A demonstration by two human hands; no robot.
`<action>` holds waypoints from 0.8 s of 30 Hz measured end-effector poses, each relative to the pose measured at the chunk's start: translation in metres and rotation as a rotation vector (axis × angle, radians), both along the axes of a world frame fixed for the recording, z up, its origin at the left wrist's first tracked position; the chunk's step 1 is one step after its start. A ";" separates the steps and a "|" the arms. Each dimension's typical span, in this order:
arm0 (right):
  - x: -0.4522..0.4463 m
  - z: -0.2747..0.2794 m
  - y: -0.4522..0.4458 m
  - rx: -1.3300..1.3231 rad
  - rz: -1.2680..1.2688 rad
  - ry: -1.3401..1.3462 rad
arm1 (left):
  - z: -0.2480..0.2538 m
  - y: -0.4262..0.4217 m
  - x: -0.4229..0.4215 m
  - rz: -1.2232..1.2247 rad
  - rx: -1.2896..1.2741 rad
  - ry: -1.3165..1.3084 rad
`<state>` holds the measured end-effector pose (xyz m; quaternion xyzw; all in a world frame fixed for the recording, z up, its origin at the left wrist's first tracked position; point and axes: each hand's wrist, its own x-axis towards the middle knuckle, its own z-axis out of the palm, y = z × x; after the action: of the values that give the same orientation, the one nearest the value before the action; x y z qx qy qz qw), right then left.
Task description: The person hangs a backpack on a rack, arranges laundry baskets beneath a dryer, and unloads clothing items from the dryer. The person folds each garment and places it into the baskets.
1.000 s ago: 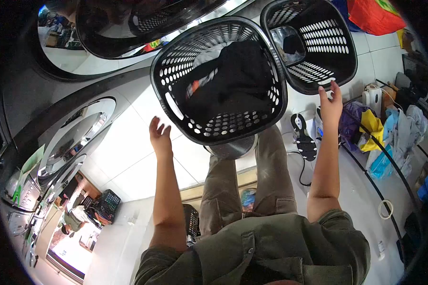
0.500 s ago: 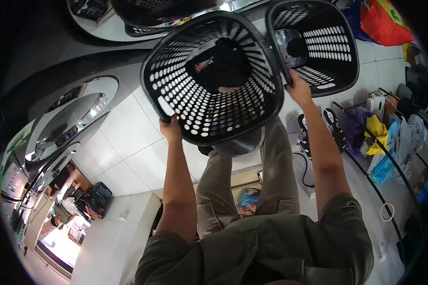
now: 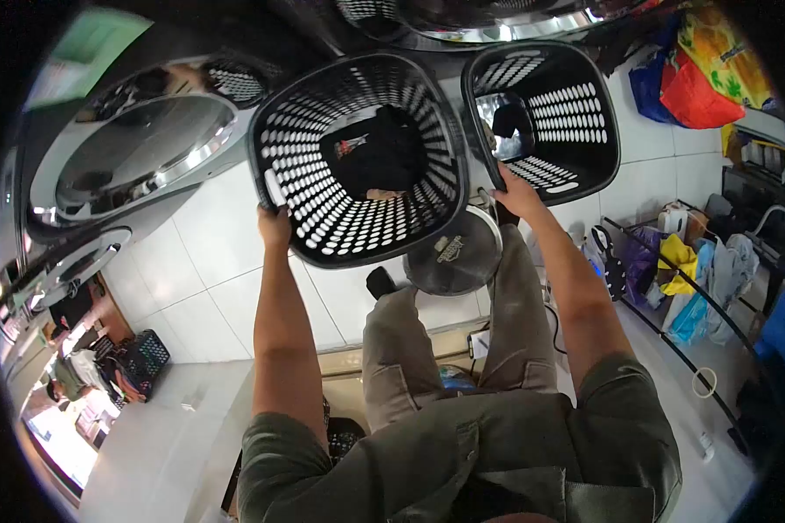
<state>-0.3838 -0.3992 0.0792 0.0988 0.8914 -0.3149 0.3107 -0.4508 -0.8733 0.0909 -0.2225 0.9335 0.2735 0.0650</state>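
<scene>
Left hand: the left hand (image 3: 275,228) is closed around the rim of the large basket (image 3: 310,235), at its near left side beside the slot.
Right hand: the small basket (image 3: 576,185) is gripped by the right hand (image 3: 520,193), fingers curled over the near left corner of its rim.
Baskets: both are black and perforated, with their openings turned up; the small one is seen to the right of the large one.
Contents: black clothing (image 3: 379,157) with a red and white print is held at the bottom of the large basket; a dark item (image 3: 509,120) is seen in the small one, its kind unclear.
Round disc: a dark disc (image 3: 453,253) with a pale emblem is seen near the knees.
Machine door: a round glass door (image 3: 148,157) is seen at left.
Right side: a red bag (image 3: 698,91) is seen beyond the small basket, and a yellow bag (image 3: 679,264) nearer.
</scene>
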 end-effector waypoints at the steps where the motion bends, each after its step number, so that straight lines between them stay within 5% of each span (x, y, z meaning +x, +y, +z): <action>1: -0.007 0.023 -0.011 0.008 0.032 -0.192 | 0.018 0.008 -0.008 0.014 0.224 -0.050; 2: -0.004 0.030 -0.020 0.104 0.119 -0.118 | -0.005 -0.010 -0.011 -0.118 0.181 -0.028; 3: 0.007 0.029 -0.023 0.198 0.202 -0.051 | 0.011 -0.006 -0.014 -0.098 0.499 -0.023; 4: 0.019 0.018 -0.014 0.087 0.097 0.052 | -0.025 -0.030 -0.017 -0.188 0.209 -0.040; 7: 0.067 0.092 -0.035 0.096 -0.228 0.425 | 0.037 -0.026 0.010 -0.059 0.221 0.101; 11: 0.153 0.186 -0.059 -0.069 -0.597 0.216 | 0.100 -0.053 0.100 -0.345 0.014 0.162; 13: 0.187 0.170 -0.045 -0.156 -0.914 0.375 | 0.128 -0.065 0.141 -0.444 -0.042 -0.066; 14: 0.178 0.230 -0.053 -0.023 -0.904 0.247 | 0.134 -0.068 0.151 -0.451 -0.053 -0.117; 15: 0.174 0.231 -0.044 -0.136 -0.970 0.440 | 0.124 -0.071 0.155 -0.410 -0.041 -0.047; 17: 0.153 0.221 -0.006 -0.117 -1.143 0.258 | 0.196 -0.033 0.124 -0.269 0.106 -0.107; 20: 0.058 0.348 0.001 -0.220 -1.002 0.714 | 0.257 0.031 0.044 -0.576 0.181 0.352; 21: 0.025 0.404 0.005 -0.048 -0.828 0.843 | 0.298 0.062 0.014 -0.654 0.196 0.518; 24: -0.062 0.577 0.012 -0.149 -0.496 1.292 | 0.432 0.143 -0.041 -0.732 0.272 0.628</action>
<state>-0.4460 -0.3873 0.6567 0.0707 0.8249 -0.4325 -0.3570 -0.4922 -0.7300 0.5232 0.2232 0.8807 0.4059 -0.0990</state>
